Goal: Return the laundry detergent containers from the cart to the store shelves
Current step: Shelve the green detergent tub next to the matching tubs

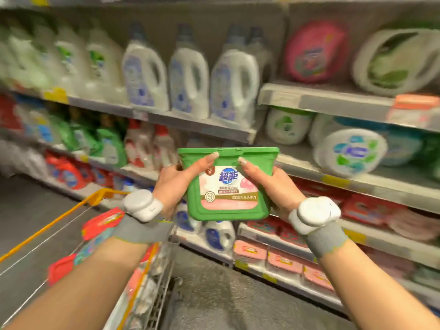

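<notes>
Both hands grip a green detergent tub (228,186), a flat rectangular container with a pink and white label, held up in the air in front of the store shelves (197,126). The left hand (171,184) wraps around the tub's left edge, its index finger stretched up onto the lid rim. The right hand (266,184) holds the tub's right edge in the same way, with its index finger laid across the top of the label. Each wrist carries a white device on a grey band.

Below and to the left of the tub stands the cart (100,198), with a yellow rim and wire sides. It holds more containers with red lids (104,222), partly hidden by the left forearm.

Above the tub, white detergent bottles (188,75) with handles stand in a row on a shelf. To the upper right of the tub lie round white tubs (350,152), and higher still a round pink pack (314,51). Below the tub, on the lower shelves, are blue-labelled bottles (219,234) and flat pink boxes (283,260). Most of the shelf goods are blurred.
</notes>
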`<control>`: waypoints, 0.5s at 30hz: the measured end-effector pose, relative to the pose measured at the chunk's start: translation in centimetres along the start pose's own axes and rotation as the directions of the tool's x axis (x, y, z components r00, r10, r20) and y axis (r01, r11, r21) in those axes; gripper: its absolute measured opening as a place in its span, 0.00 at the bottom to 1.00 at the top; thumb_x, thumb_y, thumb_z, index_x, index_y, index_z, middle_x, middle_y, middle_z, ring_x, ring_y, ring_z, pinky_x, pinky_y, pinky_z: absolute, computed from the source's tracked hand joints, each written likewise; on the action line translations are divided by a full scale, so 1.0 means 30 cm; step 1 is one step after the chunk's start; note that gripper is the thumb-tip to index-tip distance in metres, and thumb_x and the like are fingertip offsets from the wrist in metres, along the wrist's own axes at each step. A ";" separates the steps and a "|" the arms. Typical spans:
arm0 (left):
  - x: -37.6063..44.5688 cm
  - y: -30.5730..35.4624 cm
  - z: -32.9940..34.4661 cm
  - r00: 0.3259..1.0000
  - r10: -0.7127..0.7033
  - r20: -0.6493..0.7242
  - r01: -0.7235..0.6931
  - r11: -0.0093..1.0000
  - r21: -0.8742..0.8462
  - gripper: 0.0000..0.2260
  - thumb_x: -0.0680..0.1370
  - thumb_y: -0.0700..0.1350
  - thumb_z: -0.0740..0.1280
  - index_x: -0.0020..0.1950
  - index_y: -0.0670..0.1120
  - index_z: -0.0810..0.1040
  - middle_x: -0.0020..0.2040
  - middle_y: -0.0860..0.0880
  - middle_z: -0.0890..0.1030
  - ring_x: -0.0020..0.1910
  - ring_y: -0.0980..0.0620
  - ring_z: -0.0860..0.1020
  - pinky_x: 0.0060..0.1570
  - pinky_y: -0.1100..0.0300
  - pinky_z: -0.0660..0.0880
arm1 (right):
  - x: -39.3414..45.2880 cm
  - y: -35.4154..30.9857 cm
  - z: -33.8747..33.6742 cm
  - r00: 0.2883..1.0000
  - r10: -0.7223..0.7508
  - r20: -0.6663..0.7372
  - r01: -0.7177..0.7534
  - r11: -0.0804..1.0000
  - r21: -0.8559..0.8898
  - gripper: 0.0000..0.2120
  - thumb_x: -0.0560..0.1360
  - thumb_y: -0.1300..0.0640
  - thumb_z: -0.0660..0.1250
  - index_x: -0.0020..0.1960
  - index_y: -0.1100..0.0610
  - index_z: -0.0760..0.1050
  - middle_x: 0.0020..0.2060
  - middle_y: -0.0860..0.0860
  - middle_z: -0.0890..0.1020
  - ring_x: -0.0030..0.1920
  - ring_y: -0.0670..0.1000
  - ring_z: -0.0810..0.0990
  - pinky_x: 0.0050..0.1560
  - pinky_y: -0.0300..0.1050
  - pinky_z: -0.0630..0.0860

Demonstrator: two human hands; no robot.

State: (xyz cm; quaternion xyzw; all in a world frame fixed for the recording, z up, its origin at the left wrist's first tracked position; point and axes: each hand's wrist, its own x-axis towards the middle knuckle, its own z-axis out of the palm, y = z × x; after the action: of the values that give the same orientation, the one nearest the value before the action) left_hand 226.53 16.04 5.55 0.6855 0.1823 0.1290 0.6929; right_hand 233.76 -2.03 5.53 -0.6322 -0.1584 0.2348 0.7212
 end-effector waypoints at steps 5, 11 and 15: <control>-0.058 0.045 0.425 0.979 0.019 0.202 -0.019 1.000 -0.003 0.15 0.68 0.54 0.75 0.48 0.44 0.84 0.42 0.51 0.86 0.39 0.58 0.84 0.37 0.66 0.80 | -0.233 -0.063 -0.350 0.974 -0.075 -0.212 0.078 0.997 0.005 0.18 0.71 0.52 0.70 0.57 0.60 0.79 0.51 0.57 0.85 0.49 0.52 0.84 0.50 0.44 0.81; -0.171 0.037 0.953 0.901 -0.004 0.433 0.004 1.000 0.002 0.29 0.58 0.61 0.79 0.51 0.44 0.85 0.47 0.48 0.86 0.48 0.51 0.85 0.55 0.52 0.79 | -0.537 -0.111 -0.809 0.905 -0.121 -0.407 0.127 0.992 -0.013 0.08 0.74 0.56 0.69 0.51 0.57 0.81 0.45 0.50 0.86 0.44 0.44 0.85 0.43 0.36 0.80; -0.247 0.008 1.229 0.874 -0.009 0.485 0.009 1.000 0.001 0.28 0.58 0.59 0.77 0.52 0.44 0.84 0.47 0.48 0.86 0.49 0.52 0.84 0.57 0.53 0.78 | -0.689 -0.114 -1.046 0.882 -0.105 -0.459 0.142 0.989 0.046 0.12 0.74 0.58 0.69 0.56 0.62 0.80 0.49 0.56 0.85 0.46 0.50 0.85 0.43 0.41 0.82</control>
State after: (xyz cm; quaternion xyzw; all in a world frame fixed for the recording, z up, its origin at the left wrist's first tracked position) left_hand 235.71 -20.42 6.13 0.6948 0.0060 -0.0500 0.7174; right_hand 233.36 -39.76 5.59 -0.6295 -0.0158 0.0399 0.7758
